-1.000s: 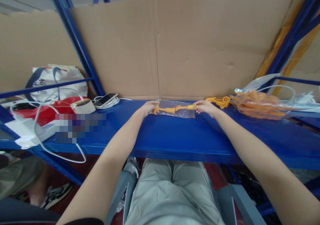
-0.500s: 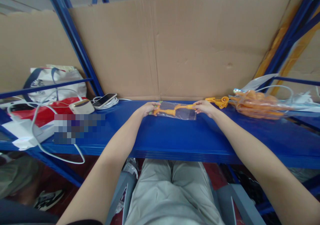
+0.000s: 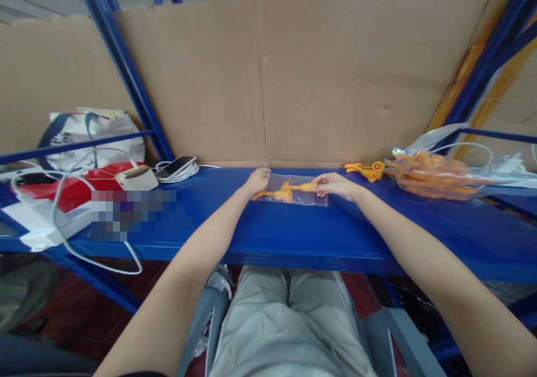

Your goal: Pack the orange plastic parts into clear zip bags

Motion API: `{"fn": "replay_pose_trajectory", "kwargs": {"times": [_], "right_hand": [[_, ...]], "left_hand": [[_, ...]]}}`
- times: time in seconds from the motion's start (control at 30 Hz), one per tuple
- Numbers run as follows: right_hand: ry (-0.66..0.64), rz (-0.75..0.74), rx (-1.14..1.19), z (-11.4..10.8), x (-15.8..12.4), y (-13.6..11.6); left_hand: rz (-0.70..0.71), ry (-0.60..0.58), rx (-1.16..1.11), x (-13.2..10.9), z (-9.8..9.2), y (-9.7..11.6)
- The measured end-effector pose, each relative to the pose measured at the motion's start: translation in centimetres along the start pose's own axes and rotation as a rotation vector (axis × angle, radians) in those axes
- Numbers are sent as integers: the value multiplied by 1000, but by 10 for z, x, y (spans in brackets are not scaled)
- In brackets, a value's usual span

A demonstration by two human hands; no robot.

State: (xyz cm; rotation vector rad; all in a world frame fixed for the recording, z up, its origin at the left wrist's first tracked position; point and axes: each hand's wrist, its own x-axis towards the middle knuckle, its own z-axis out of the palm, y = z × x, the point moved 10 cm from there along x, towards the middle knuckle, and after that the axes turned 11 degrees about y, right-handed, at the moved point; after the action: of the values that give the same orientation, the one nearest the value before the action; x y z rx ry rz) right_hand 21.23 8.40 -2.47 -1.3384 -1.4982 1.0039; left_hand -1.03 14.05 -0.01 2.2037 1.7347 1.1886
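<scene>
A clear plastic bag (image 3: 308, 198) lies on the blue shelf (image 3: 293, 231) in front of me. Two orange pieces sit at the bag: one (image 3: 279, 194) at its left and middle, the other (image 3: 301, 187) reaching right to my fingers. My left hand (image 3: 258, 181) is closed at the bag's upper left corner. My right hand (image 3: 331, 185) pinches the right end of the second orange piece. Whether the pieces are inside the bag or on it is hard to tell.
More orange pieces (image 3: 369, 170) lie to the right, beside a bulging clear bag of orange parts (image 3: 436, 175). At left are a phone (image 3: 177, 168), coiled white cable, a power bank (image 3: 137, 179), a red bag (image 3: 79, 187) and a white tote (image 3: 100, 136). Cardboard (image 3: 335, 75) stands behind.
My left hand has shifted slightly right along the bag's upper edge. My right hand and its orange piece have moved slightly left and down, and the left orange piece has turned and sits lower.
</scene>
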Motion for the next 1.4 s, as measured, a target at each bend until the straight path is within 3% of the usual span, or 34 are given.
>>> {"fn": "replay_pose_trajectory", "kwargs": {"times": [0.17,0.4,0.8,1.0,1.2,1.4], "right_hand": [[72,-61,-16,3,2,-4],[95,-143,-58,10,6,-6],[202,-252,-93,5,21,3],[174,-181,2,6,21,7],[265,-103,-69,-3,19,11],[133,-2,84,5,10,8]], "left_hand": [[-193,-112,-292,-9,21,-2],[-291,-220,-567,-22,44,14],[-364,-145,-717,-15,42,7],[-282,-105,-638,-11,37,8],[-172,-91,-223,-13,27,4],[-186,-135,-219,-16,35,-2]]}}
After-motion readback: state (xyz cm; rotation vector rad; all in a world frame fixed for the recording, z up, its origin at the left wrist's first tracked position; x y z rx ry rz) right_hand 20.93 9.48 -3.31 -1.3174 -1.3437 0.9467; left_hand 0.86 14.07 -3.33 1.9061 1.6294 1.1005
